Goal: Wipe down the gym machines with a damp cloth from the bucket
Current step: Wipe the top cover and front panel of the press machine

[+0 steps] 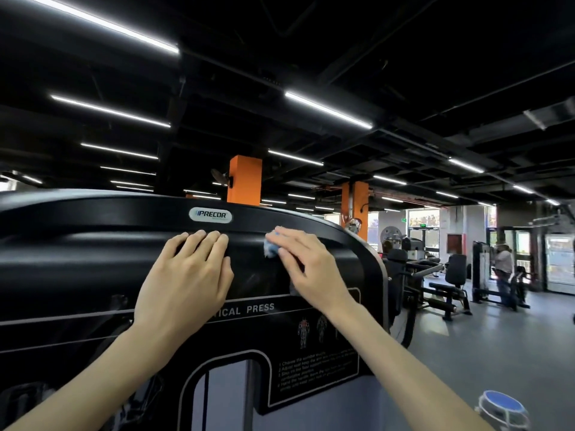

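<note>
Her right hand (306, 265) presses a crumpled blue-and-white cloth (271, 246) against the glossy black machine shroud (93, 244); the left hand (189, 272) lies flat, empty, beside it.

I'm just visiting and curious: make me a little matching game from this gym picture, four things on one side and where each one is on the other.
Things:
1. left hand
2. blue cloth
3. Precor badge
4. blue-topped container

Places:
A. bottom right corner of the view
B. flat on the machine's black shroud, holding nothing
C. under the right hand's fingers
D. near the shroud's top edge, above the hands

Pairs: 1-B, 2-C, 3-D, 4-A
</note>
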`<state>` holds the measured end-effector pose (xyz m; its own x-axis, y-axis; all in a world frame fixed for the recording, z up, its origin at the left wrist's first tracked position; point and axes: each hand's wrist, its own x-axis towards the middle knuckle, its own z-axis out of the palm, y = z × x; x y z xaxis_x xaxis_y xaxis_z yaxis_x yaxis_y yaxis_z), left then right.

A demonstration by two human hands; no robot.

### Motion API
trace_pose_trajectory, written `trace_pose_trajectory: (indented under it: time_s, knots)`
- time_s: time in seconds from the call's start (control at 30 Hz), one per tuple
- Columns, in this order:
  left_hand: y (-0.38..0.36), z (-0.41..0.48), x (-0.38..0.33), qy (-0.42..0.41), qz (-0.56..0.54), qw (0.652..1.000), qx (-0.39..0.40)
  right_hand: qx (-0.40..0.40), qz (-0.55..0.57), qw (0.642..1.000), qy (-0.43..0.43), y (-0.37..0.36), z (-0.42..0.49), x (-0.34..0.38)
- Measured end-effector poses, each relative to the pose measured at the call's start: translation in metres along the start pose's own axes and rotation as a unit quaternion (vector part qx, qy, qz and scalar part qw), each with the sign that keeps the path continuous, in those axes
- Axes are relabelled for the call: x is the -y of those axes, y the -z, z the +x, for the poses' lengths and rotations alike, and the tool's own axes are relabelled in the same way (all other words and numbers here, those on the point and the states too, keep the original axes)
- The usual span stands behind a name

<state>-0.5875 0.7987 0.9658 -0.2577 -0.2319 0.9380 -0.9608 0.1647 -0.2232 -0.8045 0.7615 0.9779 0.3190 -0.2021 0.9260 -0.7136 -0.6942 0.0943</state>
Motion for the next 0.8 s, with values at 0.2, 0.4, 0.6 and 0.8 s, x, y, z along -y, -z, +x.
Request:
trace_pose_trajectory:
  time_s: [0.2,0.4,0.6,0.8]
  knots:
    - [0.000,0.000,-0.001,-0.002,0.003,1.000,0.001,-0.083,-0.056,0.975,-0.198,0.018,0.006,-0.051]
    - [-0.001,0.001,0.000,-0.002,-0.001,1.000,-0.005,-0.067,-0.016,0.998,-0.007,-0.001,-0.015,-0.009]
    - [-0.001,-0.001,0.001,-0.005,0.000,1.000,0.002,-0.066,-0.078,0.988,-0.115,0.035,-0.012,-0.086]
    - [-0.001,-0.001,0.001,-0.005,0.009,1.000,-0.001,-0.242,-0.094,0.955,-0.140,0.005,-0.068,-0.068]
